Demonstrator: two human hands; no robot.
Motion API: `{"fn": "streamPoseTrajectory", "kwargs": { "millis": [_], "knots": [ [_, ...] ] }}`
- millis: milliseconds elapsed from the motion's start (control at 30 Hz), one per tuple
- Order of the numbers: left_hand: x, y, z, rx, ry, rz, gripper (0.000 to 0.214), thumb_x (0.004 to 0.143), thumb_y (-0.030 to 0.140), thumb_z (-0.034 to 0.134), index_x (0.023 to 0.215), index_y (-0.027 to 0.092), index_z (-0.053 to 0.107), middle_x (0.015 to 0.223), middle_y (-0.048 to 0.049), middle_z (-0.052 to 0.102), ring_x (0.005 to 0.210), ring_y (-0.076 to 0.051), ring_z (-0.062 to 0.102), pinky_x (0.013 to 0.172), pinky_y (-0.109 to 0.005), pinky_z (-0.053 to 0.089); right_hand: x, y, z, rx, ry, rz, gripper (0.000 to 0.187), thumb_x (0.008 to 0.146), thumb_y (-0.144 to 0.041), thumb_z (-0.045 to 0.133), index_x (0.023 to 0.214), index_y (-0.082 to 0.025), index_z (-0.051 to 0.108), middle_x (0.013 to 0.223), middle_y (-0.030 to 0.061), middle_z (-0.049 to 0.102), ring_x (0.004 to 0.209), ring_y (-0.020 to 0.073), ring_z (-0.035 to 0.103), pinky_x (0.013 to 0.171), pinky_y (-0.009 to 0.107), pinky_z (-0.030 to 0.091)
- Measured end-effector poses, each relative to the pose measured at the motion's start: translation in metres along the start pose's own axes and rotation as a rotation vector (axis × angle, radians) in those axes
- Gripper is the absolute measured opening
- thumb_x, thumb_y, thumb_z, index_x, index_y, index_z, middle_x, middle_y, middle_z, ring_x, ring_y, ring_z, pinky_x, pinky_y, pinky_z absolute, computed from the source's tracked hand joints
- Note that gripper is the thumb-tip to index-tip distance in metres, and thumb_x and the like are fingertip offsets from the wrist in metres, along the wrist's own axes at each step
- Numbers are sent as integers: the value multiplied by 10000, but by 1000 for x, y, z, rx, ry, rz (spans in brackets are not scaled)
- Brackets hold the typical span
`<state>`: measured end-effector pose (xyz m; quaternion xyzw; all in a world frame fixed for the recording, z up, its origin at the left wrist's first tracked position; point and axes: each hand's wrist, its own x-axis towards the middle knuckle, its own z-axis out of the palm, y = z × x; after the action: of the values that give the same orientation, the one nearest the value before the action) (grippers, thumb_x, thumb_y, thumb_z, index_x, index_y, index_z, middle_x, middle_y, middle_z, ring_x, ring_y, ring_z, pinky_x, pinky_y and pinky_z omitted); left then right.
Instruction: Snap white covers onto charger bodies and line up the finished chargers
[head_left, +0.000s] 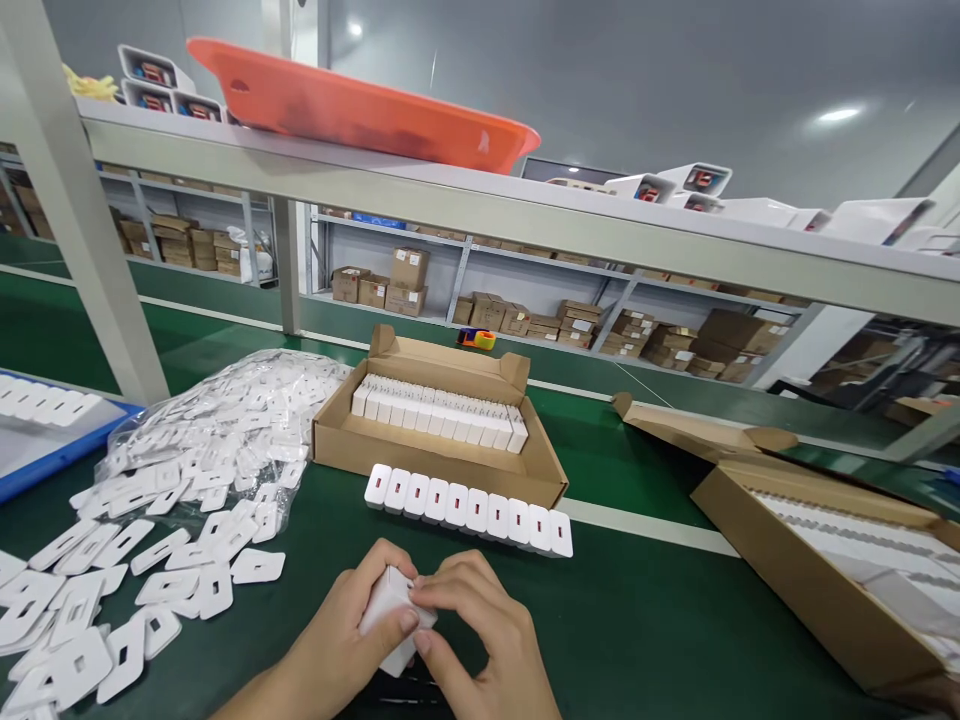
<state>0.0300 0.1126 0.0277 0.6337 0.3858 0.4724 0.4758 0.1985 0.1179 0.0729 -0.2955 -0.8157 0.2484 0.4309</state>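
My left hand (349,630) is wrapped round a white USB charger block (397,610), held tilted above the green work surface. Thumb and fingers of my right hand (484,625) pinch the end of the same block; whether a separate plate sits there is hidden by the fingertips. Just beyond my hands stands a row of finished-looking white chargers (457,507), each with a red slot in its face. To the left lie many loose white face plates (157,550) with rectangular cutouts, some spilling from a clear plastic bag (247,400).
An open cardboard box (442,465) holding rows of white blocks is behind the charger row. Another open box (795,580) is at right, and a blue tray (45,465) at far left. Overhead, a shelf (420,205) carries an orange basin (360,105) and white housings.
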Motion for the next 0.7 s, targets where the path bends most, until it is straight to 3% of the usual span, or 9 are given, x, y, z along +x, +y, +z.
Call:
{"fn": "streamPoseTrajectory", "kwargs": {
  "millis": [100,167,233,300,400,467,533,633,700],
  "knots": [
    [-2,-7,1,9,25,8,366,889,580,480,947,220,454,628,17,612,519,-150,558,492,-209,380,-3,9,7,85,116,247,103,882,-294,586,926,-230,653,893,41,651,843,175,591,725,279,500],
    [-3,-10,0,106,55,120,289,921,521,465,970,237,446,668,10,634,519,-150,565,494,-213,391,-6,16,14,279,176,480,244,865,-451,608,922,-215,624,880,35,608,753,147,583,635,247,499],
    [-3,-9,-2,261,74,342,198,947,448,457,1005,259,450,750,-4,635,570,-150,564,533,-219,416,-7,20,23,603,78,686,428,813,-614,604,942,-206,594,788,8,563,613,113,545,524,225,484],
    [-3,-7,-6,371,36,566,165,969,392,432,1089,279,436,869,-37,627,717,-178,578,646,-252,469,-7,19,31,914,-68,802,517,769,-674,618,980,-203,586,726,-14,534,555,98,525,492,228,493],
    [-2,-4,-8,450,1,699,244,983,334,418,1220,277,414,1066,-96,563,988,-239,526,857,-343,461,-6,12,34,1079,-19,836,494,731,-628,700,932,-184,624,732,-12,537,611,89,544,531,196,497],
    [-3,-3,-8,419,33,612,299,977,363,434,1264,279,427,1173,-112,489,1083,-261,485,900,-363,440,-4,9,33,966,63,771,464,747,-613,696,848,-164,649,721,-4,548,634,82,540,551,166,476],
    [-3,0,-5,262,56,429,356,962,470,423,1266,285,454,1176,-98,469,1054,-254,513,852,-339,458,-4,9,30,733,126,668,442,789,-604,657,850,-166,666,747,14,588,661,94,553,592,172,475],
    [0,9,-3,-24,36,95,416,927,578,421,1145,255,565,1062,-61,542,960,-232,568,800,-306,466,-6,12,27,423,189,551,392,848,-568,602,909,-188,671,833,37,636,738,129,583,654,195,479],
    [4,15,-4,-158,-1,-85,408,893,583,495,1060,230,614,1025,-50,591,977,-235,585,829,-297,467,-8,16,26,355,198,533,379,865,-564,574,920,-200,664,852,39,641,758,142,587,657,203,478]
  ]
}}
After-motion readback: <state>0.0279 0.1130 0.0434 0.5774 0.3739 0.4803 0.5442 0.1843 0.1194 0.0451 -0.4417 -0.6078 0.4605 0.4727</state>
